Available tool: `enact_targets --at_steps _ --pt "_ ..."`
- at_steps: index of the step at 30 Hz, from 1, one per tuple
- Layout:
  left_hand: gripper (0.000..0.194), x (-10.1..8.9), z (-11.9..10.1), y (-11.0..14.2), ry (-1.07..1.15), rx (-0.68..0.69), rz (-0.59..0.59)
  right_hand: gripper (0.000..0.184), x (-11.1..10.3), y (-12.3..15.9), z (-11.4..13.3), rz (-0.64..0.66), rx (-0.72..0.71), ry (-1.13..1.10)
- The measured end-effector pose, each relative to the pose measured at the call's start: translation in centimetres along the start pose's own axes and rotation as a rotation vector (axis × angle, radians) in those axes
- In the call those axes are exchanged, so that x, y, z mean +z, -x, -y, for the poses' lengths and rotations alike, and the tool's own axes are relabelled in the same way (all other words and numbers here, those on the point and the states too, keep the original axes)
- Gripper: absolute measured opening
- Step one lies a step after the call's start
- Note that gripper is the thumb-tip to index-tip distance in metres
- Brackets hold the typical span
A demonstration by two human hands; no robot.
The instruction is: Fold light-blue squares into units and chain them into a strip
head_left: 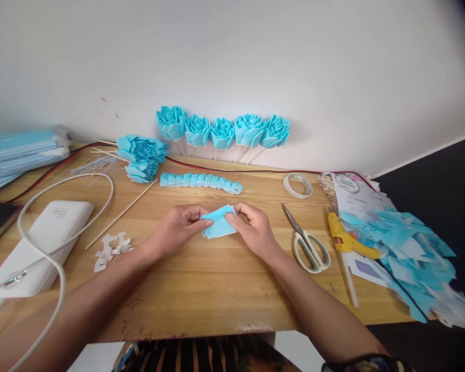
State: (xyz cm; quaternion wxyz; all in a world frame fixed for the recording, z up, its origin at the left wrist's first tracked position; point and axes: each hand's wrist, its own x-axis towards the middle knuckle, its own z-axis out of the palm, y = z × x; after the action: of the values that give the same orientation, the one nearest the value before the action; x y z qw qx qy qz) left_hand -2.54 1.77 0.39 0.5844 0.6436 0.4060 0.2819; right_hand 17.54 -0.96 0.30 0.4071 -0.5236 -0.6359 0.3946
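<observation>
Between my hands, just above the wooden table [201, 279], is a small stack of light blue pleated fabric pieces [219, 227]. My left hand [184, 225] pinches its left side between thumb and fingers. On the other side, my right hand [253, 225] grips the upper right edge, thumb on the front face. Right behind my hands lies a row of folded blue pieces [197, 181], overlapping in a line. Scissors [308, 243] with pale handles rest to the right of my right hand, their blades closed.
Several blue flowers [222, 133] on sticks lean on the wall; more flowers [139, 150] lie left of them. A tape roll [297, 185], a yellow glue gun [346, 237] and blue scraps [406, 248] are at right. A white power bank [58, 222], cable [62, 274], stick [120, 216] and paper bits [110, 250] lie left.
</observation>
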Motion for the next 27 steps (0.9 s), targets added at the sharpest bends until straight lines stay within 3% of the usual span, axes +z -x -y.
enact_targets --at_steps 4,9,12,19,27 --pt "0.02 -0.3 -0.5 0.1 -0.111 0.061 -0.035 0.022 0.1 -0.1 -0.6 0.072 0.04 -0.117" --pt "0.022 -0.2 -0.1 -0.1 -0.048 0.054 -0.059 0.02 -0.1 -0.3 -0.6 0.138 0.032 -0.176" --pt "0.023 0.2 0.1 0.0 -0.047 0.051 -0.059 0.029 -0.1 -0.2 -0.1 0.176 0.032 -0.171" --pt "0.025 0.6 -0.5 0.5 -0.028 0.056 0.003 0.02 0.5 0.4 0.5 -0.052 -0.084 0.061" --pt "0.042 -0.2 -1.5 0.8 -0.025 0.145 -0.032 0.02 0.2 0.5 0.6 -0.069 -0.2 0.13"
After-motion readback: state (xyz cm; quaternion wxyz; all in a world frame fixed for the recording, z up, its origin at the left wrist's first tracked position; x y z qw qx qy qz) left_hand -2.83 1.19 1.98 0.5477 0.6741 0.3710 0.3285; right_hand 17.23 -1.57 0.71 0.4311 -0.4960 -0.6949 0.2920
